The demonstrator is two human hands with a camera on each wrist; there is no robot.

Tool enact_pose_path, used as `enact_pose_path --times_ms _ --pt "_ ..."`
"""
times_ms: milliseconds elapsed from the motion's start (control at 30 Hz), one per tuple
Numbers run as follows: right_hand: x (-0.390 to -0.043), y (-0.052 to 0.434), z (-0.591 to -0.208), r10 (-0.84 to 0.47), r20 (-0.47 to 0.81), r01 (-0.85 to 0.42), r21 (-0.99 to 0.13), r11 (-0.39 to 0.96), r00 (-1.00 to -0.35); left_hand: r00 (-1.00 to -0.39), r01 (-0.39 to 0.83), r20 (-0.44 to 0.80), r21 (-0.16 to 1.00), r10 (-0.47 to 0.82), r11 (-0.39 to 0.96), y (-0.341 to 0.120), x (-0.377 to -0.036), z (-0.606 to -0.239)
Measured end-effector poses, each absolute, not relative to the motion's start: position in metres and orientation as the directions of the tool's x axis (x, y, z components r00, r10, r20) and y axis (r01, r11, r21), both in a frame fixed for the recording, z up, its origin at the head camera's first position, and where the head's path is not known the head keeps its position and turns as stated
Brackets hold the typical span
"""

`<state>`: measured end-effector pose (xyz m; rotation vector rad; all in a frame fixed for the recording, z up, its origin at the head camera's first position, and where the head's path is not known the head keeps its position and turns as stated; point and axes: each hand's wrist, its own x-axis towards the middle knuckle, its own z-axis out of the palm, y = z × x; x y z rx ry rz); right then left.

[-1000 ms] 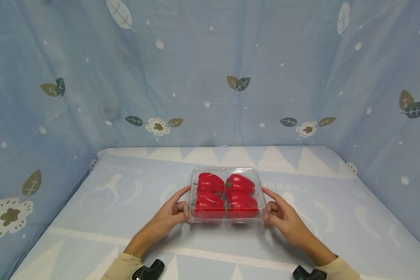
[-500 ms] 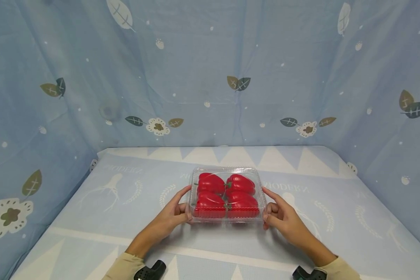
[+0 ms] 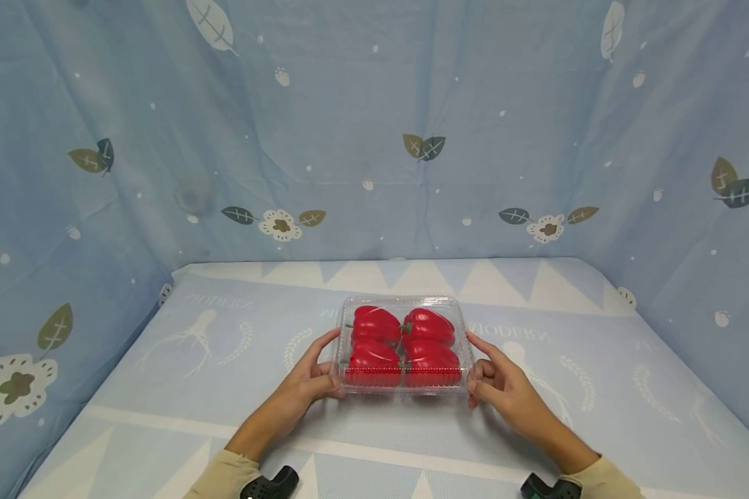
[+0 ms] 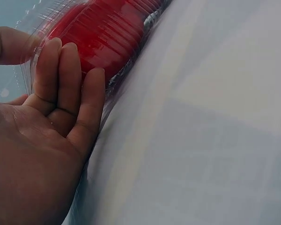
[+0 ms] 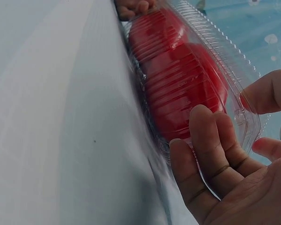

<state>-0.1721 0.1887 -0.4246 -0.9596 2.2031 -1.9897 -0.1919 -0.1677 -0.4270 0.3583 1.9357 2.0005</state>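
A clear plastic clamshell container [image 3: 412,302] lies near the middle of the table, with several red bell peppers [image 3: 376,326] inside. Its lid appears to be down over them. At its left end my left hand [image 3: 295,389] grips the side between thumb and fingers. My right hand [image 3: 505,389] grips the opposite end the same way, index finger reaching along the side. In the left wrist view, fingertips [image 4: 47,51] press against the ribbed wall by a pepper [image 4: 103,37]. The right wrist view has fingers [image 5: 203,136] touching the container's wall [image 5: 234,89] from below the rim.
A pale blue and white patterned cloth [image 3: 162,388] covers the table. Blue fabric curtain [image 3: 362,125] with leaf and flower prints encloses the back and both sides. Dark devices [image 3: 270,483] are worn on both wrists.
The left wrist has shifted slightly to the right. Both hands keep their hold, and the container stays in practically the same place.
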Motion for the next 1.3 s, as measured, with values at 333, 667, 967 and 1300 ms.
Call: enact_pose_path --times_ms 333,667,967,1300 --pt "-0.1716 0.1897 -0.4231 -0.443 0.365 -0.415 -0.910 0.018 -0.819 -0.924 -0.091 -0.067 0.995 0.377 -0.046 -0.1643 -0.1918 -0.4260" --pt "-0.1700 0.1903 -0.4192 -0.433 0.304 -0.338 -0.941 0.003 -0.849 -0.922 -0.078 -0.052 0.996 0.383 -0.052 -0.1640 -0.1921 -0.4251" --pt "-0.1713 0.1905 -0.4226 -0.410 0.203 -0.210 -0.977 -0.030 -0.889 -0.923 -0.081 -0.053 0.995 0.382 -0.058 -0.1631 -0.1908 -0.4226" --pt "-0.1730 0.1908 -0.4252 -0.397 0.072 -0.038 -0.995 -0.093 -0.915 -0.920 -0.084 -0.054 0.995 0.389 -0.061 -0.1641 -0.1909 -0.4238"
